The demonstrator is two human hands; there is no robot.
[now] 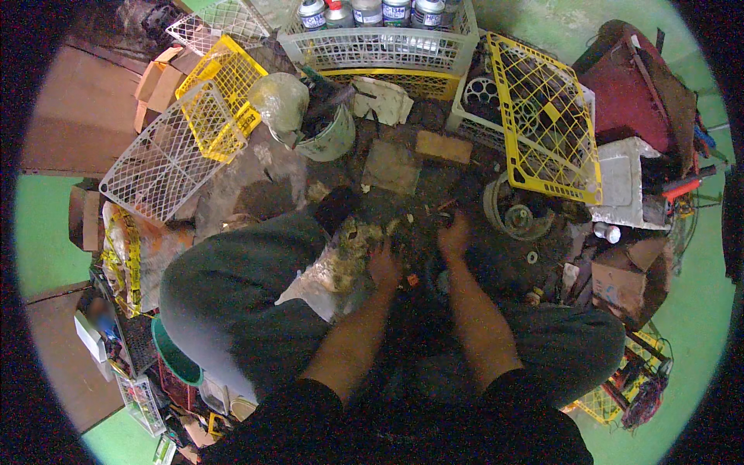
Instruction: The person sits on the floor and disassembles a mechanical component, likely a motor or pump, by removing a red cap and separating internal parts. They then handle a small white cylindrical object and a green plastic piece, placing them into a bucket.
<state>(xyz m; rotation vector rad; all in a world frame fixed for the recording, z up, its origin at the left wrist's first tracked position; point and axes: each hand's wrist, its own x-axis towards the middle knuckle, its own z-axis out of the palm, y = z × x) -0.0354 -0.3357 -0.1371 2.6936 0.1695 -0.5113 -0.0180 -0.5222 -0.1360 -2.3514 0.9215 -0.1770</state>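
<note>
My left hand [384, 265] is low over the dark, dirty ground, beside a pale soiled sack or cloth [337, 267]; its fingers are too dim to read. To its right, my right hand [454, 235] is closed around a small dark thing that I cannot make out. A small orange piece [412, 280] lies between my wrists. Just beyond the hands are a flat greyish slab [391, 167] and a tan block [443, 146]. Right of my right hand stands a round whitish tub [494, 203] with a ring-shaped part [519, 219] in it.
A white bucket [329, 143] with dark contents stands ahead. Behind it, a pale crate [372, 53] holds several spray cans. Yellow grid panels [546, 116] and a white grid panel [167, 155] lean around. A cardboard box [624, 279] and white foam box [620, 182] are at right.
</note>
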